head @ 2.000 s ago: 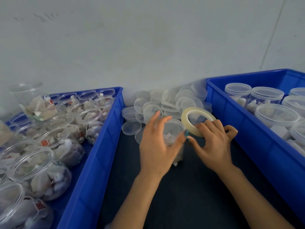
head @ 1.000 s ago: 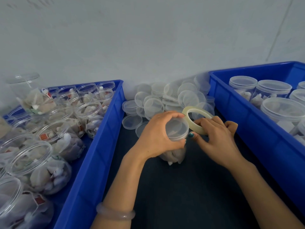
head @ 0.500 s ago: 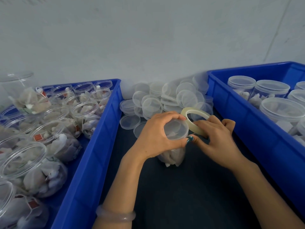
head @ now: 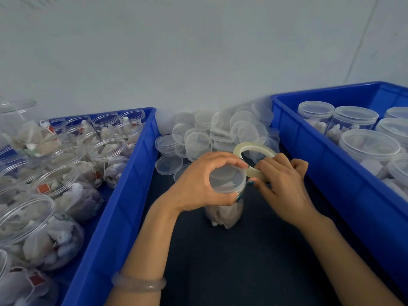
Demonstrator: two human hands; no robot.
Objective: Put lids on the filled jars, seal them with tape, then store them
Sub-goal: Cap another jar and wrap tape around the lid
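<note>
Two hands work at one filled jar, which stands upright on the dark table. The left hand curls around the lid from the left. The right hand pinches the tape roll, just right of the lid. Loose lids lie piled behind. In the left bin, open jars hold bags with small red tags; their writing is too small to read. The right bin holds lidded jars.
</note>
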